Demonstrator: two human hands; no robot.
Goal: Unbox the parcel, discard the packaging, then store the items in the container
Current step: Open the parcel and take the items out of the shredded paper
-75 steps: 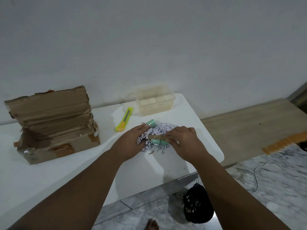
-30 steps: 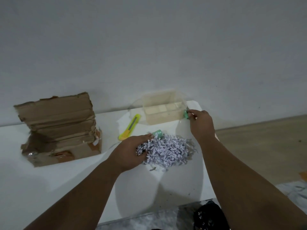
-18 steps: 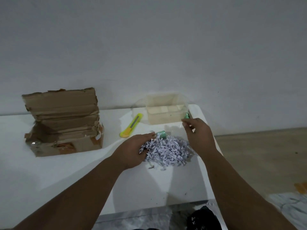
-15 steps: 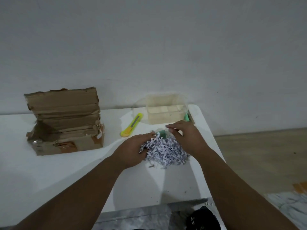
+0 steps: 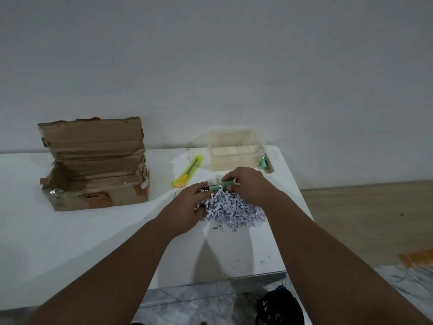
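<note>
A pile of shredded pale paper (image 5: 230, 211) lies on the white table (image 5: 70, 242). At its far edge my right hand (image 5: 249, 185) pinches a small green tube (image 5: 221, 186) by its right end. My left hand (image 5: 187, 207) rests on the pile's left side, fingers curled into the shreds and touching the tube's left end. Behind stands a clear plastic container (image 5: 236, 152); a second green item (image 5: 263, 163) lies in its right end. The torn cardboard box (image 5: 93, 167) stands open at the left.
A yellow utility knife (image 5: 188, 171) lies between the box and the container. The table's right edge is close to the pile. A black bag (image 5: 278, 306) sits on the marble floor below the table's front edge.
My right hand carried a green item from the pile to the container, left it there, and came back to the pile's far edge, where it now pinches the second green tube. My left hand stayed.
</note>
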